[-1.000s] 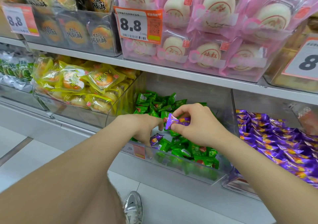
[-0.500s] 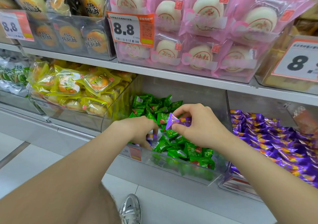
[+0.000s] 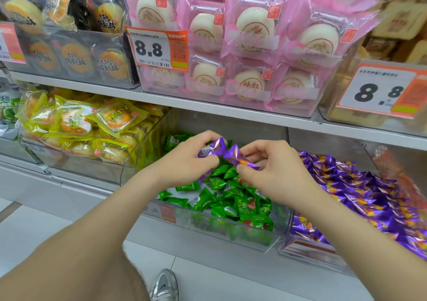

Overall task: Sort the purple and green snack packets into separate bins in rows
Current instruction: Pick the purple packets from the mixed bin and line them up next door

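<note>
A clear bin (image 3: 231,233) on the lower shelf holds several green snack packets (image 3: 228,203). To its right, a second clear bin (image 3: 307,252) is full of purple packets (image 3: 360,185). My left hand (image 3: 184,164) hovers over the green bin and grips a purple packet (image 3: 213,149). My right hand (image 3: 272,173) is beside it and pinches another purple packet (image 3: 239,158). The two packets almost touch. Another bit of purple (image 3: 203,177) shows under my left hand among the green ones.
A bin of yellow pastry packs (image 3: 92,125) stands left of the green bin. The upper shelf (image 3: 208,104) carries pink-wrapped buns (image 3: 249,34), dark-wrapped pastries (image 3: 76,57) and price tags (image 3: 159,48). A grey shoe (image 3: 164,287) stands on the white floor below.
My left hand has lifted out of the green bin with a purple packet in its fingers. My right hand has kept its own purple packet. The camera has moved closer.
</note>
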